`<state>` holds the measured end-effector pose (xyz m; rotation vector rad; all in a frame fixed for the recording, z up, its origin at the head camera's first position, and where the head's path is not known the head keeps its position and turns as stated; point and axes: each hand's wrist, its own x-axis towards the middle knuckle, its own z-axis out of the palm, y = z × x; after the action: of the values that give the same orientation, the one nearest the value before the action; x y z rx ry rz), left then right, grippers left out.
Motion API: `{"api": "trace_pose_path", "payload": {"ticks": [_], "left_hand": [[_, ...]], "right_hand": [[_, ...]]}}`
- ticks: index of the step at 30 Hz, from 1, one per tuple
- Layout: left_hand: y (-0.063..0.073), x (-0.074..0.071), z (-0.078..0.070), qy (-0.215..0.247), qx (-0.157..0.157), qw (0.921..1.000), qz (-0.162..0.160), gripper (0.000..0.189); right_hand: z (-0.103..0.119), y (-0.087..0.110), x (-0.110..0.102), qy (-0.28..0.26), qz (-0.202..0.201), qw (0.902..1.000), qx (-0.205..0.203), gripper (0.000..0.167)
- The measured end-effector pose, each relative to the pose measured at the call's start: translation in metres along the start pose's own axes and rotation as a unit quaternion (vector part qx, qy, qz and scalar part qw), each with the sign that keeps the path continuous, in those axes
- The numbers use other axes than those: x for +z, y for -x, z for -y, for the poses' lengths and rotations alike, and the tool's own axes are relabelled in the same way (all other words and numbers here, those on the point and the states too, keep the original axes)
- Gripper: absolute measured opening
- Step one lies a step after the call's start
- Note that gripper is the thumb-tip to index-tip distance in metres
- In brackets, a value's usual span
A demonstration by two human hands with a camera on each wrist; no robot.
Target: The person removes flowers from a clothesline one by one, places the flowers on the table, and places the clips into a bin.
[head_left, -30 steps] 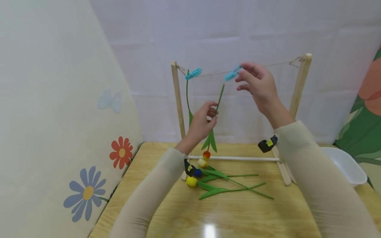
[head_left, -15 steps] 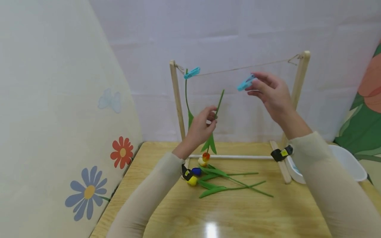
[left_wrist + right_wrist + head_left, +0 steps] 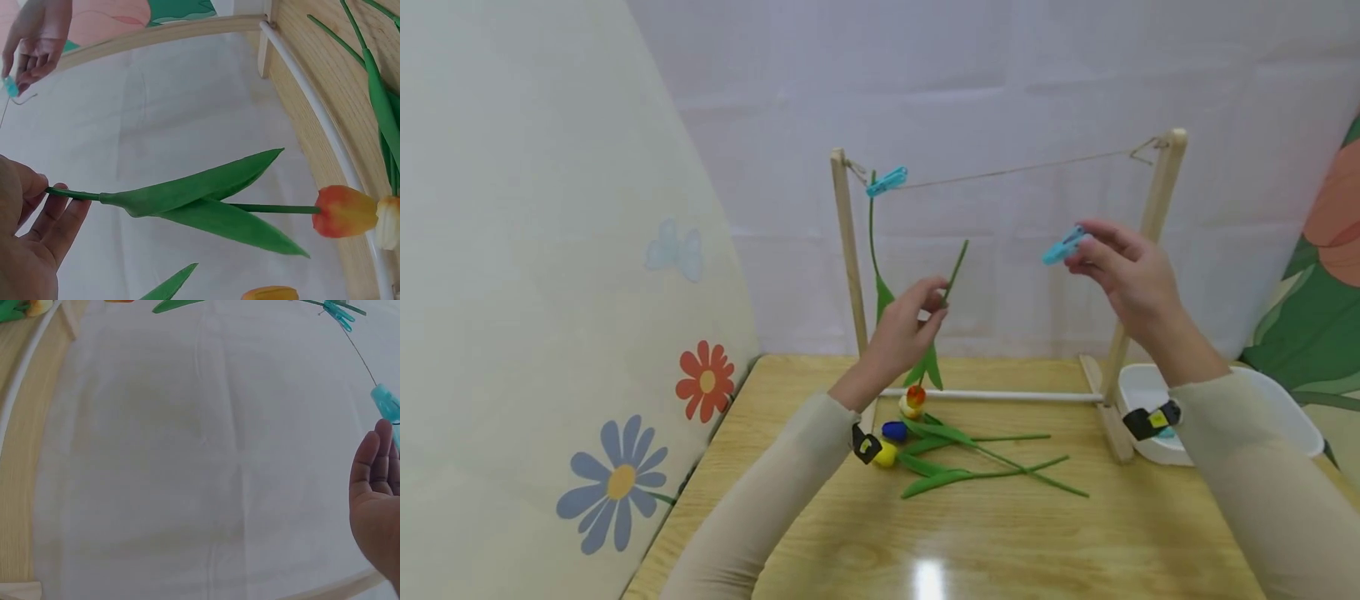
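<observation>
My left hand point(image 3: 904, 329) pinches the green stem of an orange-red artificial tulip point(image 3: 344, 211), whose bloom hangs down and whose stem end points up. In the head view my right hand point(image 3: 1129, 271) holds a light blue clothespin point(image 3: 1063, 247) between thumb and fingers, below the string point(image 3: 1022, 169). Another blue clothespin point(image 3: 887, 181) clips a second tulip's stem point(image 3: 872, 229) to the string near the left post; that tulip's bloom is mostly hidden behind my left hand in the head view. The held tulip's stem end stands apart from the string.
A wooden frame with a left post point(image 3: 847, 242), a right post point(image 3: 1163, 192) and a white bottom rod point(image 3: 1015, 396) stands on the table. Before it lie a blue tulip point(image 3: 894, 431), a yellow tulip point(image 3: 886, 454) and a whitish one point(image 3: 910, 407). A white basin point(image 3: 1292, 417) stands right.
My right hand has moved right and down with the clothespin, away from the string. My left hand has lowered slightly, still pinching the tulip stem.
</observation>
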<state>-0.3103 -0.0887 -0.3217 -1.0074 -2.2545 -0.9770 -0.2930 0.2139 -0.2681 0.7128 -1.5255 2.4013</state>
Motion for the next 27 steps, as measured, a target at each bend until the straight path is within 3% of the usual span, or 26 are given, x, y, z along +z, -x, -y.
{"api": "trace_pose_path", "payload": {"ticks": [5,9,18,27], "left_hand": [[0.006,0.0,-0.002,-0.008,-0.008,0.9999,0.004,0.038],[0.012,0.002,-0.001,-0.019,0.007,0.9998,0.007,0.038],[0.025,0.009,-0.005,-0.065,0.081,0.9942,0.028,0.038],[0.035,0.022,-0.01,-0.115,0.142,0.9831,0.008,0.034]], "right_hand": [[-0.003,0.008,-0.011,-0.041,0.009,0.999,-0.014,0.018],[-0.005,0.015,-0.021,-0.045,0.006,0.9988,-0.016,0.019],[-0.006,0.033,-0.046,-0.037,-0.01,0.9992,0.008,0.022],[-0.01,0.052,-0.072,-0.041,-0.031,0.9984,0.022,0.023]]}}
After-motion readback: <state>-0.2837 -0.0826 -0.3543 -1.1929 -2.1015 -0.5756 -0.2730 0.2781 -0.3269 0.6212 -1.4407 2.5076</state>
